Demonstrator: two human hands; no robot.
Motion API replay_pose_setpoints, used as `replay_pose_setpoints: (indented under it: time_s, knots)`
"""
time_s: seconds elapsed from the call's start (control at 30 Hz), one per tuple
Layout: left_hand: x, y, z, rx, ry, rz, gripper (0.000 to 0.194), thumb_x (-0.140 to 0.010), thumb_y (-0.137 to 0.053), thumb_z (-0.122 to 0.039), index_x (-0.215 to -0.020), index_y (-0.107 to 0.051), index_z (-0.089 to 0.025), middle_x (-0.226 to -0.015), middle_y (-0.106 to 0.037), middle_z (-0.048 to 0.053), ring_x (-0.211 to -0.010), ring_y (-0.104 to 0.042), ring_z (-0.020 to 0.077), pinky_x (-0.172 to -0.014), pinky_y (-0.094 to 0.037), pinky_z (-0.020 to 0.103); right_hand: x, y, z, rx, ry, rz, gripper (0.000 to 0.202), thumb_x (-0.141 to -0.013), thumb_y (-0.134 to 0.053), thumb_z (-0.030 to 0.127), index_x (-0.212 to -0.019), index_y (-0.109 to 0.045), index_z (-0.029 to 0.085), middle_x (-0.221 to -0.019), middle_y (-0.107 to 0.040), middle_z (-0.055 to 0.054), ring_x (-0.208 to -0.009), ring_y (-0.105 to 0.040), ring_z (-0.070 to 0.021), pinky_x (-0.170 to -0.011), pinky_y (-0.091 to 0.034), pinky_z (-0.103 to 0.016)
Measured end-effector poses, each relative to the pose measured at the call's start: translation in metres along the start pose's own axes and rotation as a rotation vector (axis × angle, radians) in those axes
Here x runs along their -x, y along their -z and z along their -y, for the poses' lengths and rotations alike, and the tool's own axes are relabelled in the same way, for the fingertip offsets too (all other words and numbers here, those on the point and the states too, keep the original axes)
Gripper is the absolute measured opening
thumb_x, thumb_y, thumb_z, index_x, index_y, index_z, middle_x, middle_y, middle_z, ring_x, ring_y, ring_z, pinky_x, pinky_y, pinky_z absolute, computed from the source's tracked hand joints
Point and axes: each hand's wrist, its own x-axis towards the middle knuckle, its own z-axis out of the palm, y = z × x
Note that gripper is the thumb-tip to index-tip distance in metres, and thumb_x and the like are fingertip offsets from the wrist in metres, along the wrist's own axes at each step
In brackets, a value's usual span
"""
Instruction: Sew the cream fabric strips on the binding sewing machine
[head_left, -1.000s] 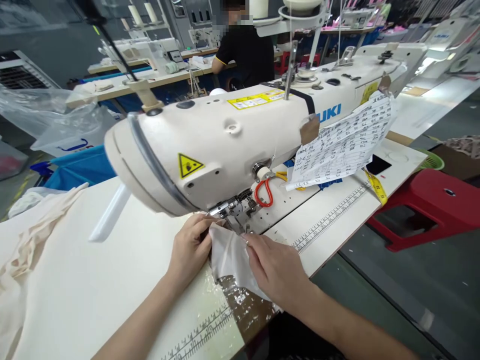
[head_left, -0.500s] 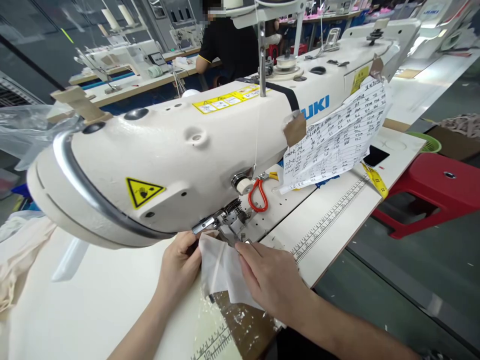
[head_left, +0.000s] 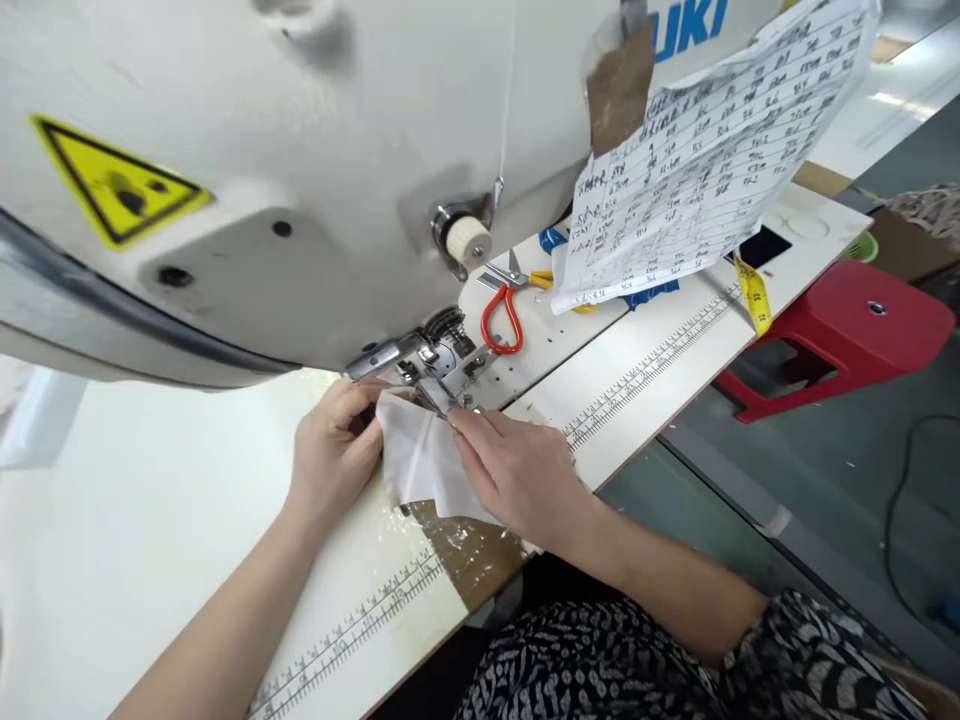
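A piece of white fabric lies at the needle area of a large white sewing machine. My left hand pinches the fabric's left edge, close to the metal presser parts. On the other side, my right hand has its fingers closed at the fabric's right edge, where a slim metal piece shows by the fingertips; whether the hand grips that piece is unclear. The fabric spreads between both hands and hangs over a brown patch at the table edge.
Red-handled scissors lie behind the needle area. A handwritten sheet hangs from the machine. A yellow tape measure, a dark phone and a red stool are at the right. Printed rulers run along the table's front edge.
The view has tilted down and come closer, so the machine looks larger and the background person is out of sight. Both hands keep their places at the fabric.
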Motion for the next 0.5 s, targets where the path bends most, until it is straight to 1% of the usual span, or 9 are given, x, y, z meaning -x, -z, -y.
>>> replay_pose_setpoints:
  time_s: [0.1,0.17,0.23,0.4,0.43,0.5]
  knots:
    - [0.0,0.001,-0.001,-0.017,-0.015,0.011,0.021,-0.087,-0.058,-0.039,-0.082,-0.07,-0.023,-0.087,-0.069,0.003,-0.085,-0.064,0.0196,-0.073,-0.051,0.029,0.001,-0.002,-0.001,0.008,0.029,-0.052,0.027,-0.101,-0.044,0.017,-0.122,-0.061,0.016,-0.086,-0.072,-0.004,-0.065,-0.065,-0.0164,-0.05,-0.037,-0.03]
    - [-0.001,0.001,-0.001,-0.029,-0.012,0.016,0.021,-0.086,-0.058,-0.038,-0.082,-0.071,-0.022,-0.085,-0.07,0.003,-0.081,-0.064,0.019,-0.068,-0.049,0.028,0.001,-0.006,-0.001,0.024,0.045,-0.079,0.026,-0.101,-0.044,0.017,-0.121,-0.061,0.016,-0.085,-0.072,-0.004,-0.063,-0.065,-0.017,-0.049,-0.038,-0.031]
    - [-0.002,0.001,0.0,-0.037,-0.013,0.007,0.02,-0.085,-0.059,-0.038,-0.082,-0.071,-0.022,-0.088,-0.072,0.004,-0.081,-0.064,0.0189,-0.067,-0.049,0.028,0.001,-0.01,-0.002,0.043,0.058,-0.1,0.026,-0.101,-0.044,0.015,-0.121,-0.059,0.015,-0.084,-0.072,-0.004,-0.062,-0.065,-0.0177,-0.049,-0.039,-0.031]
    - [-0.003,0.002,0.004,-0.052,0.01,0.004,0.021,-0.083,-0.059,-0.039,-0.08,-0.071,-0.022,-0.093,-0.075,0.004,-0.085,-0.067,0.0199,-0.074,-0.051,0.029,0.002,-0.015,-0.001,0.053,0.055,-0.105,0.026,-0.099,-0.047,0.013,-0.124,-0.056,0.015,-0.085,-0.071,-0.005,-0.063,-0.065,-0.0184,-0.049,-0.042,-0.031]
    - [-0.004,0.002,0.005,-0.055,0.03,0.009,0.021,-0.083,-0.059,-0.04,-0.08,-0.071,-0.022,-0.092,-0.075,0.004,-0.085,-0.068,0.0201,-0.074,-0.051,0.029,0.002,-0.015,-0.001,0.049,0.05,-0.101,0.026,-0.099,-0.047,0.013,-0.123,-0.056,0.015,-0.084,-0.071,-0.005,-0.063,-0.065,-0.0186,-0.049,-0.042,-0.032]
    - [-0.005,0.003,0.007,-0.07,0.077,0.02,0.023,-0.081,-0.059,-0.042,-0.078,-0.072,-0.023,-0.086,-0.075,0.003,-0.08,-0.068,0.02,-0.068,-0.05,0.028,0.002,-0.014,-0.001,0.039,0.047,-0.09,0.024,-0.099,-0.046,0.012,-0.121,-0.056,0.015,-0.084,-0.07,-0.005,-0.064,-0.065,-0.0194,-0.049,-0.044,-0.032]
